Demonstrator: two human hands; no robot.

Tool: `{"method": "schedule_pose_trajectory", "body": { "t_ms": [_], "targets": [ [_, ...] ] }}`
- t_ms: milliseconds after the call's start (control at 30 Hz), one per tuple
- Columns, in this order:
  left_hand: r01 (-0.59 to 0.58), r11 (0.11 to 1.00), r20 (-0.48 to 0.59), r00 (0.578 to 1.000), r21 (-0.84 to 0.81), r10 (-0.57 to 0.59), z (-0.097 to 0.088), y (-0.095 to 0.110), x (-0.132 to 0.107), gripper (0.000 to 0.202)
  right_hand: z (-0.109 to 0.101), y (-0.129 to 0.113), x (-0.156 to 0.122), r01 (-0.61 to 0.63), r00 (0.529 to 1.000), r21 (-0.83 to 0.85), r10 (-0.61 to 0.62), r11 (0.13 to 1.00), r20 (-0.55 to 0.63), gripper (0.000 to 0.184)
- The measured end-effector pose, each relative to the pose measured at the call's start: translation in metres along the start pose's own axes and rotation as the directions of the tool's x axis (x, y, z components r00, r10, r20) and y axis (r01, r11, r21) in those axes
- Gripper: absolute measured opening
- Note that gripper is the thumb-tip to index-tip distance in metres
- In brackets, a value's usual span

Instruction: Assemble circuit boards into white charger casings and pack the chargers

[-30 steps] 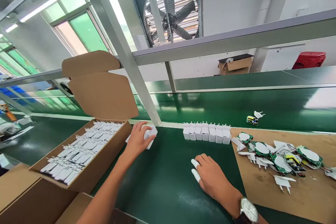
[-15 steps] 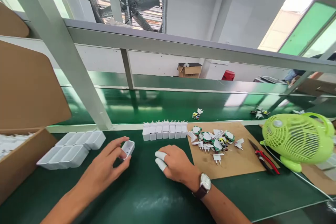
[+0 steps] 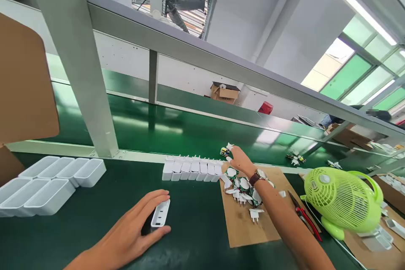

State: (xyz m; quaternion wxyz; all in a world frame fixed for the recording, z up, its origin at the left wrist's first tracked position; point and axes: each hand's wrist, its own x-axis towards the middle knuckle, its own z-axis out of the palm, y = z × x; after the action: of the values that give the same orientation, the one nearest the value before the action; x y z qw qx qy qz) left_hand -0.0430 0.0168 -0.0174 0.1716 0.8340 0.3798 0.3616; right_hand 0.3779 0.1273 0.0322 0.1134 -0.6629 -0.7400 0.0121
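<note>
My left hand (image 3: 136, 228) rests low on the green bench and pinches a white charger housing (image 3: 160, 213) between thumb and fingers. My right hand (image 3: 239, 160) is stretched far forward over the brown board (image 3: 243, 223), its fingertips at a small circuit board with a white plug part (image 3: 225, 150) lying on the conveyor belt. Whether those fingers grip it is not visible. A watch sits on that wrist. A row of white housings (image 3: 191, 168) stands upright between the two hands.
White empty shells (image 3: 50, 181) lie in rows at the left beside a cardboard flap (image 3: 22, 80). Circuit boards and plug parts (image 3: 242, 187) are heaped on the brown board. Red-handled pliers (image 3: 303, 217) and a green desk fan (image 3: 343, 200) stand at the right.
My right hand left the bench and reached forward to the parts on the belt. My left hand drew the white housing nearer and lower. The view swung further right.
</note>
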Motion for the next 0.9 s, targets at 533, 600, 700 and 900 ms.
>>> {"method": "schedule_pose_trajectory", "body": {
  "t_ms": [533,600,700,900],
  "targets": [
    [0.088,0.995,0.092,0.992,-0.054,-0.082,0.000,-0.005,-0.010,0.057,-0.023,0.012,0.028,-0.031,1.000,0.108,0.030,0.994,0.008,0.049],
    [0.082,0.995,0.089,0.993,-0.061,-0.076,0.001,-0.003,-0.008,0.056,-0.020,0.007,0.020,0.003,1.000,0.103,-0.006,0.995,0.030,0.047],
    [0.073,0.996,0.091,0.994,-0.059,-0.068,0.001,-0.002,-0.007,0.056,-0.004,-0.007,0.020,0.046,0.994,0.076,-0.053,0.996,0.092,0.044],
    [0.061,0.997,0.089,0.994,-0.043,-0.057,0.002,-0.003,-0.008,0.055,0.025,-0.037,0.053,0.074,0.974,-0.006,-0.071,0.997,0.214,0.031]
  ]
}}
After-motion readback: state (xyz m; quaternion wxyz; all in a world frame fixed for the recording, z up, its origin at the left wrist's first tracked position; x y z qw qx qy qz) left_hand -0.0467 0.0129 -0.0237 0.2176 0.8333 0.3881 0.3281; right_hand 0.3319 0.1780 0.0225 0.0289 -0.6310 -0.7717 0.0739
